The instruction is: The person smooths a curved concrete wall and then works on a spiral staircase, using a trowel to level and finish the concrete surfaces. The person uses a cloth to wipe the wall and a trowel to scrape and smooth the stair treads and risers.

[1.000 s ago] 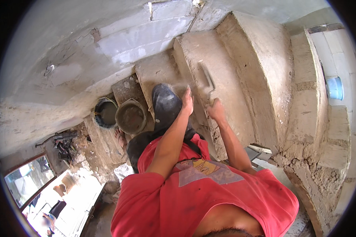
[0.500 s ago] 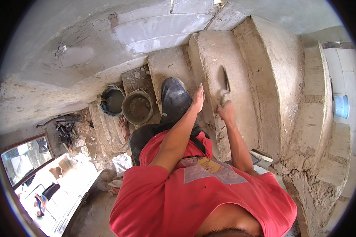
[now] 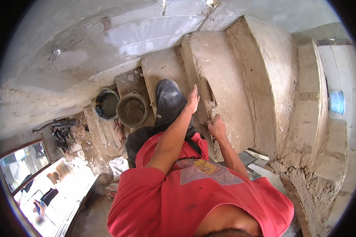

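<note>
My right hand [image 3: 217,127] is closed round the handle of a trowel [image 3: 208,93]. The blade lies along the front edge of a concrete step [image 3: 229,75], its colour close to the step's. My left hand [image 3: 192,99] hovers above my bent knee, by the face of that same step. Its fingers are stretched out and it holds nothing. Two buckets stand lower down on the left: a dark bucket [image 3: 97,103] with greyish water, and a mortar-stained bucket [image 3: 122,118] with some wet mix at its bottom.
Rough concrete steps climb to the right along a grey plastered wall [image 3: 79,55]. A light blue pail [image 3: 336,102] stands at far right. Loose rubble [image 3: 304,173] lies at lower right. A bright window opening [image 3: 63,193] is at lower left, beside a white sack [image 3: 118,165].
My right hand has brought the trowel left and down, from above the step's top to its front edge. My left hand stays flat and open, shifted slightly in view.
</note>
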`<action>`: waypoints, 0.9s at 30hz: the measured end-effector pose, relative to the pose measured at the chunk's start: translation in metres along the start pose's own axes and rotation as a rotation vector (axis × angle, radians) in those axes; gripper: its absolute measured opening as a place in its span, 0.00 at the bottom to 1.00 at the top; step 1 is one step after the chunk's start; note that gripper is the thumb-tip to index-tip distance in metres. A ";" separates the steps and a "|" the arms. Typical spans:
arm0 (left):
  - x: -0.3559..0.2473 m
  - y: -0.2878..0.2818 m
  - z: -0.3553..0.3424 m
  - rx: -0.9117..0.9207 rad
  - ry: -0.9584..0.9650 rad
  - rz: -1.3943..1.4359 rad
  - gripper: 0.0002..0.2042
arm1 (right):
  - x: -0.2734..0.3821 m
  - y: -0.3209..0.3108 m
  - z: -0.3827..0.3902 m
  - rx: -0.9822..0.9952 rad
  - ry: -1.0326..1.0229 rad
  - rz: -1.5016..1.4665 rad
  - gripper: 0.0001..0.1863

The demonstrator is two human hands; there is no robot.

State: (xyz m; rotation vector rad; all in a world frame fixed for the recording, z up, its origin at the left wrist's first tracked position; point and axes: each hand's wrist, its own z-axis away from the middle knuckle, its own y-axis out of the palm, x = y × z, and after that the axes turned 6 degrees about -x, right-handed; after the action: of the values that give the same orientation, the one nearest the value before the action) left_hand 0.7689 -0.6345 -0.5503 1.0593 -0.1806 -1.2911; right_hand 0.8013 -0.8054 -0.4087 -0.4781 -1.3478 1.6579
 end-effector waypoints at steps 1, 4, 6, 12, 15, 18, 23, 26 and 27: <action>0.000 0.000 0.000 -0.003 0.007 0.010 0.44 | 0.000 0.000 0.000 -0.052 -0.039 -0.019 0.28; 0.000 0.001 0.001 0.000 0.000 0.003 0.44 | 0.003 -0.005 -0.012 -0.099 -0.045 -0.054 0.28; 0.001 0.002 0.001 0.013 -0.009 -0.017 0.44 | 0.010 -0.008 -0.030 -0.256 -0.019 -0.086 0.29; -0.001 0.003 0.002 0.020 -0.034 -0.048 0.44 | 0.027 -0.008 -0.056 -0.004 -0.172 0.045 0.29; 0.000 0.003 0.004 0.002 -0.037 -0.032 0.42 | 0.044 -0.020 -0.090 -0.157 -0.233 0.012 0.29; 0.003 0.005 0.006 -0.016 -0.044 -0.029 0.39 | 0.068 -0.035 -0.143 -0.167 0.007 -0.161 0.29; 0.004 0.005 0.002 -0.048 -0.057 -0.057 0.35 | 0.088 -0.026 -0.162 -0.010 -0.108 -0.014 0.31; 0.002 0.003 0.003 -0.009 -0.045 -0.068 0.37 | 0.094 -0.025 -0.164 -0.101 -0.361 0.135 0.26; 0.002 0.003 0.005 -0.001 -0.047 -0.075 0.38 | 0.098 -0.028 -0.170 -0.120 -0.320 0.057 0.26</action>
State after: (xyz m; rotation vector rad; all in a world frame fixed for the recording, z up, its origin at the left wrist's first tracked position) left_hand 0.7682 -0.6388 -0.5461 1.0432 -0.1770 -1.3847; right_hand 0.8927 -0.6299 -0.4154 -0.3308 -1.6880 1.7603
